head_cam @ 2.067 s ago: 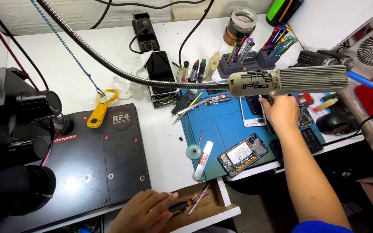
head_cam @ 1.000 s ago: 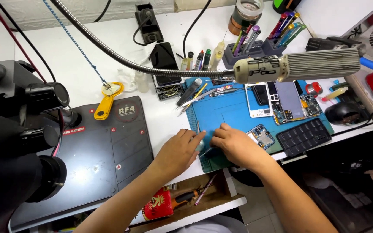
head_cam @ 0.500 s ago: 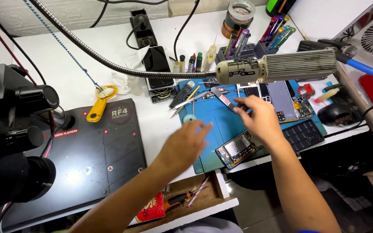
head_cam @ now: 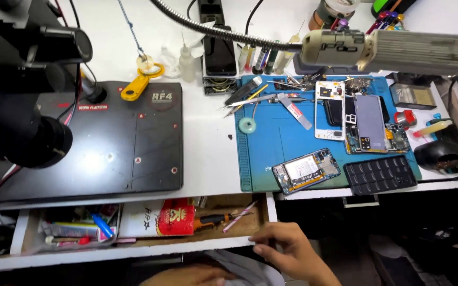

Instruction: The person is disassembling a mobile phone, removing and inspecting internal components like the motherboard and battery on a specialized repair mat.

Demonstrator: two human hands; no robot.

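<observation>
On the white bench [head_cam: 208,153] we see a blue mat [head_cam: 271,143] strewn with opened phones and a black work platform [head_cam: 117,143] to its left. Below, our right hand [head_cam: 287,250] rests loosely curled, holding nothing, its fingers at the front edge of the open drawer [head_cam: 133,249]. Our left hand [head_cam: 186,276] lies low at the frame's bottom, its grip unclear. An opened phone [head_cam: 306,170] lies near the mat's front edge.

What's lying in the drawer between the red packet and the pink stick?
In the head view, a screwdriver with an orange and black handle lies between the red packet and the pink stick, inside the open wooden drawer.
</observation>
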